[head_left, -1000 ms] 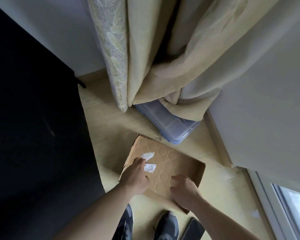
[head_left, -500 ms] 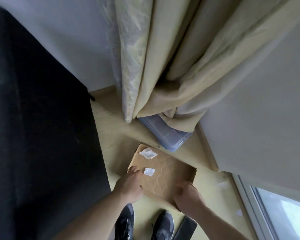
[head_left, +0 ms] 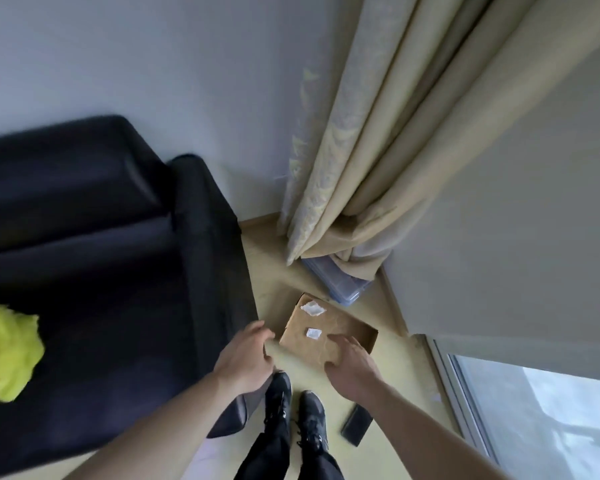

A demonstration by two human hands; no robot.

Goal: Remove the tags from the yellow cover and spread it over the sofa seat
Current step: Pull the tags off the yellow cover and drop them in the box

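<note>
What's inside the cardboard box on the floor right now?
Two small white scraps lie in the cardboard box, one nearer the far corner. The right hand covers the box's near corner, so that part is hidden.

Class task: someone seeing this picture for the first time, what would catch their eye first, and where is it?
The bright yellow cover bunched on the dark sofa at far left stands out most. Next, the cardboard box on the floor holding two white scraps, with the left hand and right hand open above it.
</note>
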